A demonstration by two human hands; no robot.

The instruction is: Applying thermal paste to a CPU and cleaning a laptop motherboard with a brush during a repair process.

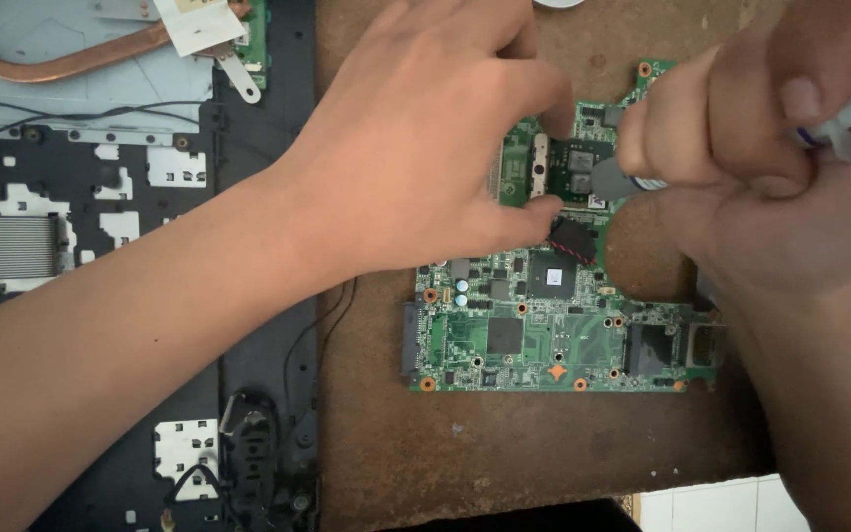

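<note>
Right hand (741, 148) (syringe (844, 113) in its grip) over green motherboard (544, 335)

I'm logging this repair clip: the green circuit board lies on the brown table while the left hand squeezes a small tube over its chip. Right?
Not quite: the head view shows the right hand squeezing the tube over the chip. The left hand only steadies the green circuit board on the brown table.

Both hands (583, 148) work over a green circuit board (544, 335).
</note>
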